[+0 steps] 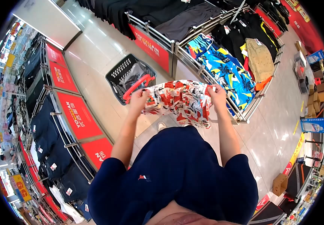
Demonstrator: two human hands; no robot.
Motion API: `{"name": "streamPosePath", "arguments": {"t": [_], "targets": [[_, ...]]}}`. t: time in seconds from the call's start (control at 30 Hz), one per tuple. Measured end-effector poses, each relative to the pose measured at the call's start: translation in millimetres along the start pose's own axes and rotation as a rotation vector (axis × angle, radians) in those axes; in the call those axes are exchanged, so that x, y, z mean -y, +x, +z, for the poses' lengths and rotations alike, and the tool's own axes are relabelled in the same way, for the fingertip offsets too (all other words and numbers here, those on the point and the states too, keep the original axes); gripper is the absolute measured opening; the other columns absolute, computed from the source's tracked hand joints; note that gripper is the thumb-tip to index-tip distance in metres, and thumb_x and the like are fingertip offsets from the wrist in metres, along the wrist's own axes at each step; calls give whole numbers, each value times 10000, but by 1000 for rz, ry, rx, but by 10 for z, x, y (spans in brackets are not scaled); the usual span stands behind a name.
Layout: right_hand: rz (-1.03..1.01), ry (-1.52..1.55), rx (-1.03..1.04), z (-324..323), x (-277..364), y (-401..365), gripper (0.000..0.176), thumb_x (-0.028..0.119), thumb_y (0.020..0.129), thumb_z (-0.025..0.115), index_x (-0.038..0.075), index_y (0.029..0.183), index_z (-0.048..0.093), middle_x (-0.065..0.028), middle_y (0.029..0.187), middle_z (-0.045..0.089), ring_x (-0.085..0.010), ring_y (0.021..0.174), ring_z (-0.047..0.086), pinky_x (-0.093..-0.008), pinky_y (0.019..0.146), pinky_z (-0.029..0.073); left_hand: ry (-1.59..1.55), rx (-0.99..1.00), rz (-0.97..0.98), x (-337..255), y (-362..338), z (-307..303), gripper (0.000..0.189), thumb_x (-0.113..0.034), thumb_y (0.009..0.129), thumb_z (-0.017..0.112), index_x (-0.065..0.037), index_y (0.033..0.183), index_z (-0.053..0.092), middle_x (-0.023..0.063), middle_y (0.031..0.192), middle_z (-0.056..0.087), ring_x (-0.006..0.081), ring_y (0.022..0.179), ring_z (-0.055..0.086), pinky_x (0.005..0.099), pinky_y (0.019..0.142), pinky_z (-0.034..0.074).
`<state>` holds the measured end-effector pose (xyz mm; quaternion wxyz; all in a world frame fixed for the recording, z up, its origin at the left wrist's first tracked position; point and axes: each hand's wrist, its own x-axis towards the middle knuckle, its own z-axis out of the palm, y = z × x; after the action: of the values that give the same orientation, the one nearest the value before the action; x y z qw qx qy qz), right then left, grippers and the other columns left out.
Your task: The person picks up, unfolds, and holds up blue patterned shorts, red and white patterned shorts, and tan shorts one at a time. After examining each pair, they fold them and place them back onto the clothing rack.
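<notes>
A pair of printed shorts (180,99) in red, white and black is stretched out in front of me at about waist height. My left hand (139,100) pinches the left end of the waistband, and my right hand (216,95) grips the right end. The cloth hangs loose and creased between them. Beyond my left hand, a dark shopping basket (114,71) with a red handle (138,87) stands on the floor. Inside it lies something dark in clear plastic (132,75). The shorts and my left hand are close to the basket's handle in the view.
At the right, a metal-railed bin (222,108) holds blue palm-print shorts (225,71), beige shorts (259,60) and black clothes. Racks of dark folded clothes (49,138) with red signs (76,112) line the left. Cartons (280,183) stand at the far right.
</notes>
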<state>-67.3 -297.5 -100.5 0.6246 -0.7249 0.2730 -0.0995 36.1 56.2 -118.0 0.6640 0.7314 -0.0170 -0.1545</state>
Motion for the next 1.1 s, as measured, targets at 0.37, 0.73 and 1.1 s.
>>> {"name": "streamPosePath", "arguments": {"t": [0.37,0.73,1.1], "targets": [[-338,-271,86,900,339,-763,248,182,859,721,18,1028,644,-152,714,664,-217,636,672,-323,593,513,293,148,192,-530,-561,1030,329,-184,948,621,2,1218,638,137,751,682,116,618,611,295,582,481],[-608,-376,147,828,508,-1002,296,85,873,625,27,1163,620,-214,922,677,-384,871,662,-434,740,525,469,115,534,-552,-691,969,814,-260,708,841,0,1362,432,179,1147,573,379,1096,555,428,935,443],[-767,59,641,710,556,-938,528,416,1009,457,-7,1303,571,-207,1232,615,-359,1198,559,-407,1004,434,363,51,647,-502,-679,687,421,34,836,625,2,1238,504,175,1078,536,372,1018,540,408,899,438]]}}
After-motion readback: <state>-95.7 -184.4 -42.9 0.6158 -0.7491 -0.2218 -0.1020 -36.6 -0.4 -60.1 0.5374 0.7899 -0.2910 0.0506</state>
